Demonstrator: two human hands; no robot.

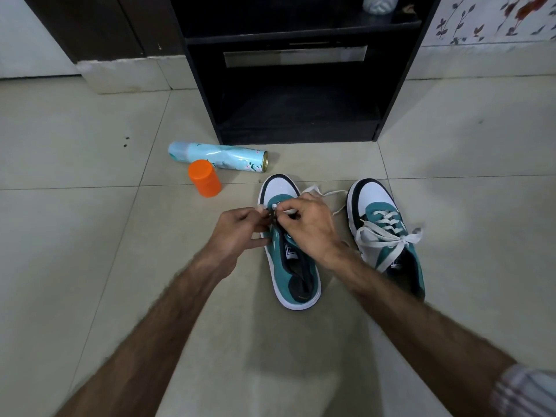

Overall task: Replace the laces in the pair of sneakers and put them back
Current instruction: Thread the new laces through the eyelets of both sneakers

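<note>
Pale beige floor tiles (90,130) fill the room, with a black open cabinet (296,70) standing at twelve o'clock against a light wall. At about eleven o'clock from the shoes, a light-blue spray can (222,156) lies on its side, and an orange cap (205,178) stands just beside it, nearer the person.

Two teal, white and black sneakers rest on the tiles with toes pointing to twelve o'clock. The left sneaker (290,266) sits at the centre, its tongue area open and mostly unlaced. The right sneaker (388,230) stands near it at three o'clock, already threaded with a white lace (388,228) tied in a loose bow.

Both hands meet over the front eyelets of the left sneaker. The left hand (237,230) has its fingers curled, fingertips pinching at the eyelet edge; what exactly they grip is too small to tell. The right hand (307,227) is curled too, pinching a loose white lace (326,195) whose free end trails out toward one o'clock between the two shoes. A striped sleeve (526,392) shows at the right arm, at five o'clock.
</note>
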